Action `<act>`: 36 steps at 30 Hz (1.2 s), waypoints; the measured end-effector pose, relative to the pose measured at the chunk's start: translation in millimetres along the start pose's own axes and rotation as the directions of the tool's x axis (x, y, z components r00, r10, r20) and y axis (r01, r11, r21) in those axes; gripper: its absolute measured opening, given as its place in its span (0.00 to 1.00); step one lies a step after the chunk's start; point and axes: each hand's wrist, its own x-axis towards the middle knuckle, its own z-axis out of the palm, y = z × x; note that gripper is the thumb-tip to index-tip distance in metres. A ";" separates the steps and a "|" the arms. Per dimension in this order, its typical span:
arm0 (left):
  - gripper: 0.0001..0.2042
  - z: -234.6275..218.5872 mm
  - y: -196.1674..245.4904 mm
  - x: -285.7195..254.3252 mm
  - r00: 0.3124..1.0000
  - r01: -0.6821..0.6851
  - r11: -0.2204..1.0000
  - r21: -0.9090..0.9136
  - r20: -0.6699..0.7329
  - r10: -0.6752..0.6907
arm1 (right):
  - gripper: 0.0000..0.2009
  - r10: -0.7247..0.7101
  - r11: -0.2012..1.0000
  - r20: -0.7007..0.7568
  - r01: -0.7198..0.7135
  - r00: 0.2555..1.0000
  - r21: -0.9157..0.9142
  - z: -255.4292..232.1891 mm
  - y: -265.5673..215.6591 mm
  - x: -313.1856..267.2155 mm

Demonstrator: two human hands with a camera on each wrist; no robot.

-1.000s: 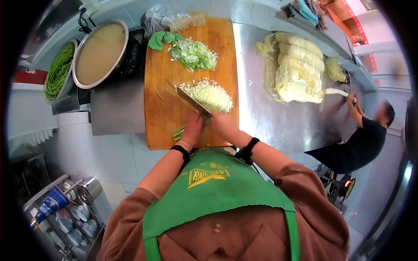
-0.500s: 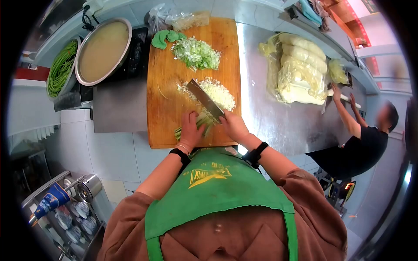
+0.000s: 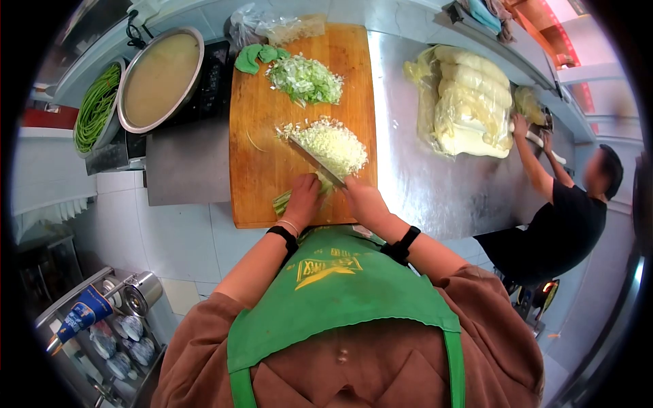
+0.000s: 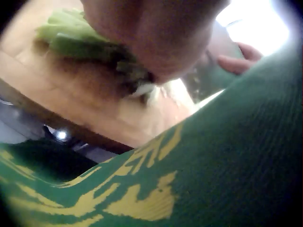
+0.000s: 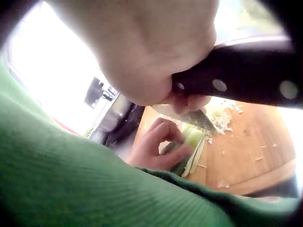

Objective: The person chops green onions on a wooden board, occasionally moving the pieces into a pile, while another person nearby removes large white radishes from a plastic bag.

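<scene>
My right hand [image 3: 367,204] grips the black riveted handle [image 5: 255,73] of a kitchen knife. The blade [image 3: 314,162] slants up and left along the near edge of a pile of finely chopped pale vegetable [image 3: 337,146]. Beside the blade's near end, my left hand [image 3: 305,197] curls its fingers over a bundle of pale green vegetable stalks [image 3: 280,203]. In the left wrist view the stalks [image 4: 75,40] stick out past the hand, which hides part of them. All this lies on a wooden cutting board [image 3: 255,173].
A greener chopped pile [image 3: 306,80] and a green cloth-like piece [image 3: 249,58] lie farther back on the board. To the left stand a wide metal pan [image 3: 197,75] and long green vegetables [image 3: 97,105]. Bagged pale dough-like rolls [image 3: 473,102] and another person [image 3: 558,224] are at right.
The knife, lifted with its broad side showing half a second ago, is lower again beside the pile. My left hand's spread fingers have drawn in over the stalks.
</scene>
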 end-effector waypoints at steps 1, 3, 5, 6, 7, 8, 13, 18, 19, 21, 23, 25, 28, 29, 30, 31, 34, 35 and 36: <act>0.16 1.5 -0.1 -0.3 1.000 -0.009 1.000 0.001 -0.003 0.009 | 0.07 -0.006 1.000 0.021 0.006 1.000 -0.013 1.1 -0.5 -0.9; 0.15 2.7 -1.1 0.8 1.000 -0.010 1.000 0.013 0.013 0.009 | 0.07 -0.009 0.999 0.024 0.010 1.000 -0.033 2.1 -1.5 -3.7; 0.15 3.7 -1.3 2.6 1.000 -0.007 1.000 0.024 0.029 0.007 | 0.06 -0.014 0.999 0.032 0.015 0.999 -0.053 4.0 -3.7 -5.0; 0.16 5.2 -1.2 3.5 1.000 0.004 0.999 0.037 0.025 -0.005 | 0.05 -0.025 0.996 0.022 0.027 0.999 -0.087 6.5 -4.0 -4.8; 0.17 6.6 -1.0 2.8 1.000 0.017 0.999 0.050 0.023 -0.018 | 0.06 -0.037 0.992 0.014 0.038 0.999 -0.120 9.6 -5.2 -4.5; 0.17 7.8 -0.5 1.4 0.999 0.019 0.999 0.047 0.028 -0.020 | 0.06 -0.031 0.992 0.017 0.033 0.999 -0.119 16.7 -4.8 1.5; 0.16 6.5 -2.1 4.6 0.990 0.095 0.994 0.046 0.102 -0.100 | 0.06 -0.072 0.982 0.025 0.075 0.997 -0.172 25.0 -0.4 39.6; 0.15 9.5 0.8 0.9 0.997 0.071 0.997 0.008 0.005 -0.071 | 0.06 -0.048 0.991 0.037 0.052 0.998 -0.122 25.4 2.8 15.4; 0.15 9.9 0.5 1.4 0.997 0.081 0.997 0.004 0.004 -0.081 | 0.06 -0.096 0.990 -0.040 0.091 0.995 -0.110 30.9 6.1 14.4; 0.14 11.3 -2.3 2.9 0.994 0.096 0.995 0.037 0.045 -0.098 | 0.06 -0.112 0.989 -0.043 0.108 0.993 -0.097 34.7 8.3 30.6; 0.14 12.1 -7.4 -2.7 0.988 0.108 0.992 0.071 0.100 -0.114 | 0.06 -0.117 0.991 -0.049 0.114 0.992 -0.075 34.0 3.0 34.1; 0.14 13.3 -6.8 1.6 0.999 0.008 1.000 -0.009 -0.045 -0.009 | 0.06 -0.074 0.995 -0.031 0.072 0.997 -0.067 20.9 3.1 32.3; 0.14 13.2 -3.4 0.1 0.998 0.031 0.999 -0.028 -0.058 -0.033 | 0.07 -0.001 0.991 0.055 0.008 0.999 -0.130 23.7 4.8 14.7; 0.14 12.6 -1.7 -0.6 0.998 0.033 0.999 -0.029 -0.058 -0.035 | 0.07 0.000 0.991 0.057 0.007 0.998 -0.130 27.8 5.8 16.6; 0.14 12.9 -1.2 -0.9 0.998 0.050 0.999 0.009 -0.027 -0.049 | 0.07 -0.014 0.990 0.037 0.019 0.999 -0.138 31.7 4.4 22.8; 0.14 11.8 -3.0 0.4 0.998 0.065 0.997 0.052 0.000 -0.065 | 0.07 -0.035 0.989 0.016 0.037 0.999 -0.146 33.9 3.9 30.8; 0.14 9.6 -3.9 -0.5 0.999 0.039 0.999 -0.012 0.008 -0.039 | 0.09 -0.065 0.994 0.029 0.067 0.997 -0.083 18.6 -0.1 34.7; 0.14 9.9 -4.7 2.9 0.999 0.039 0.999 -0.012 0.000 -0.039 | 0.09 -0.071 0.993 0.029 0.073 0.997 -0.088 17.3 2.9 33.2; 0.14 10.7 -4.8 0.9 0.999 0.021 1.000 -0.007 -0.034 -0.021 | 0.06 -0.077 0.992 0.015 0.078 0.997 -0.096 21.6 6.3 24.5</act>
